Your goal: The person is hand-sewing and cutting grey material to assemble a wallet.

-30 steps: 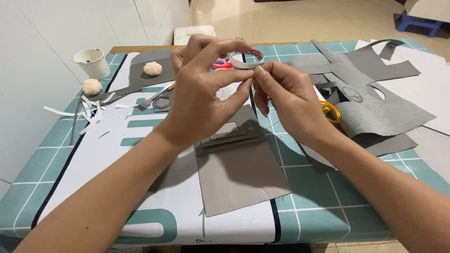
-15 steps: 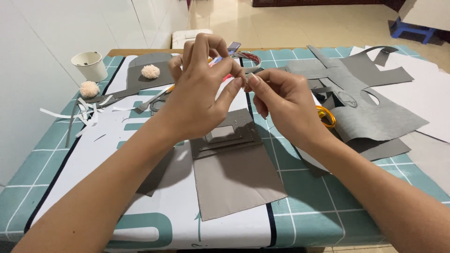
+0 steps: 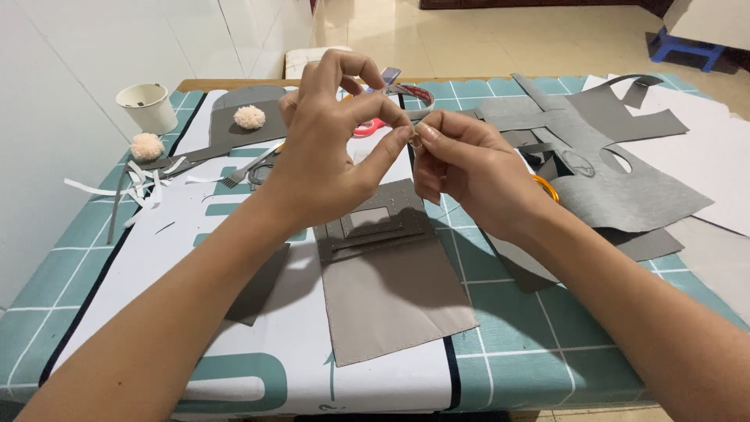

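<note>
Left hand [image 3: 328, 148] and right hand [image 3: 461, 168] pinching a tape roll [image 3: 406, 98] together, above the grey card [image 3: 391, 289]. White cup [image 3: 147, 107] far left (inside hidden).

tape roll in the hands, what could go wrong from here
The left hand and right hand pinch a thin strip off the tape roll, fingertips almost touching; it could fold and stick to itself or to the fingers. The grey stitched piece lies right under the hands, so a dropped strip might land crooked on it.
</note>
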